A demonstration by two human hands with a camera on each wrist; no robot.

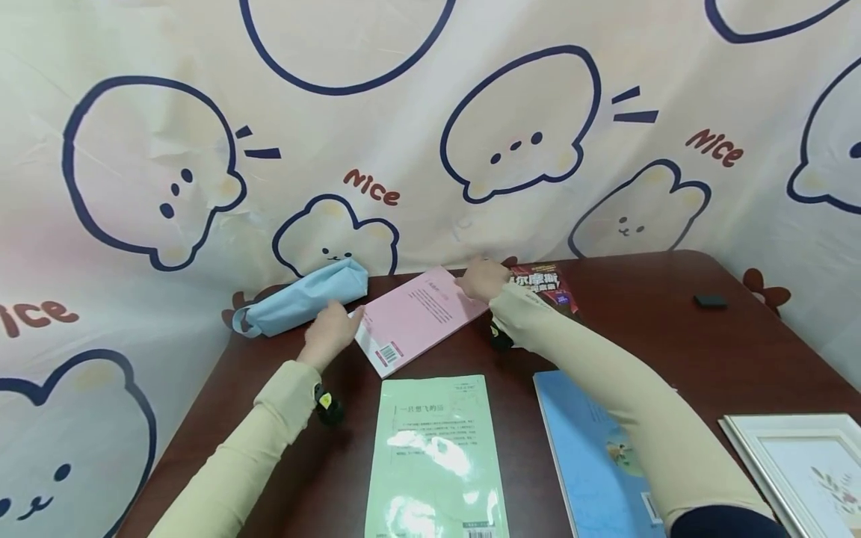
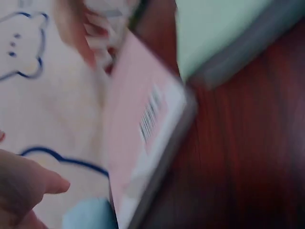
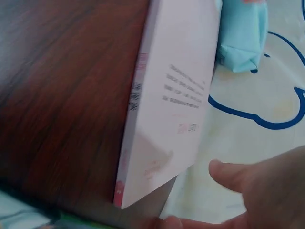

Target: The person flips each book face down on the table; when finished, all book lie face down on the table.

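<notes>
A pink book with a barcode lies tilted on the table near the wall. At its left end is the left hand, its thumb by the cover's edge; in the left wrist view this hand shows apart from the book. The right hand is at the book's upper right corner, and in the right wrist view its fingers are spread beside the book. A light blue pouch lies just behind the left hand. Beside the right hand is a dark red book.
A green book lies at the front middle of the brown table. Under the right forearm is a blue book. A white picture frame lies at the front right, and a small dark box at the back right.
</notes>
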